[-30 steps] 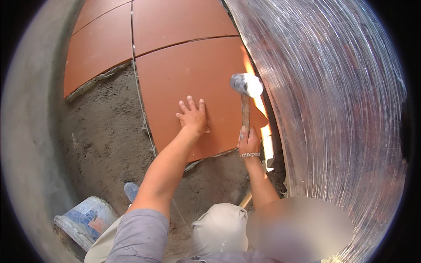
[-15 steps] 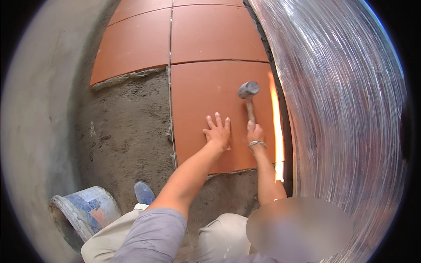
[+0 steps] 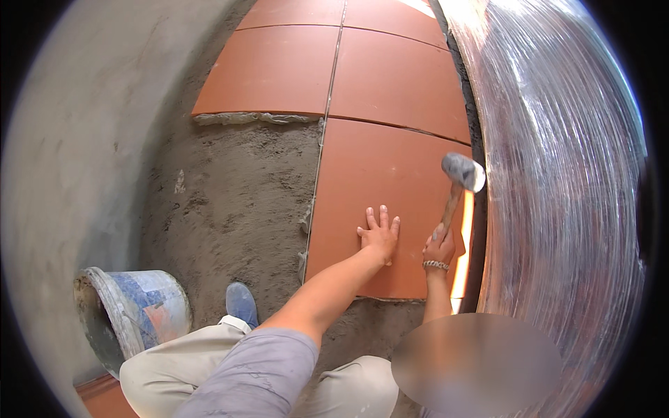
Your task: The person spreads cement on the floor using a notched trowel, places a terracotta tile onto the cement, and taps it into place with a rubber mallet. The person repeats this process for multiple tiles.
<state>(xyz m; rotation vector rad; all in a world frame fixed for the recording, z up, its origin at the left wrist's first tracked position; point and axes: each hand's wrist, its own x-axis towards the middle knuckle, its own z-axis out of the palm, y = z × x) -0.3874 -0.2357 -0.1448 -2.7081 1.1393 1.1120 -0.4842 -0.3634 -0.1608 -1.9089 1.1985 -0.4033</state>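
Note:
My right hand [image 3: 438,249] is closed around the wooden handle of a rubber mallet [image 3: 462,172]. The mallet's dark head, pale at one end, is over the right edge of a large terracotta floor tile [image 3: 355,164]. Flat on that same tile, fingers spread, lies my left hand [image 3: 379,238]. A taut string [image 3: 321,150] runs along the tile's left edge. Grey mortar shows beneath the tile's near edge. A strip of sunlight falls along the tile's right side.
More laid tiles [image 3: 279,66] extend ahead, with mortar squeezed out under the left one's near edge. Rough grey mortar bed [image 3: 223,195] lies to the left. A stained bucket [image 3: 157,306] rests tipped beside the concrete wall [image 3: 83,160]. Plastic-wrapped goods [image 3: 557,174] rise along the right.
The view has shifted, so the tiles appear farther right and lower. The mallet has moved toward the tile's right edge. My left hand stays flat on the tile.

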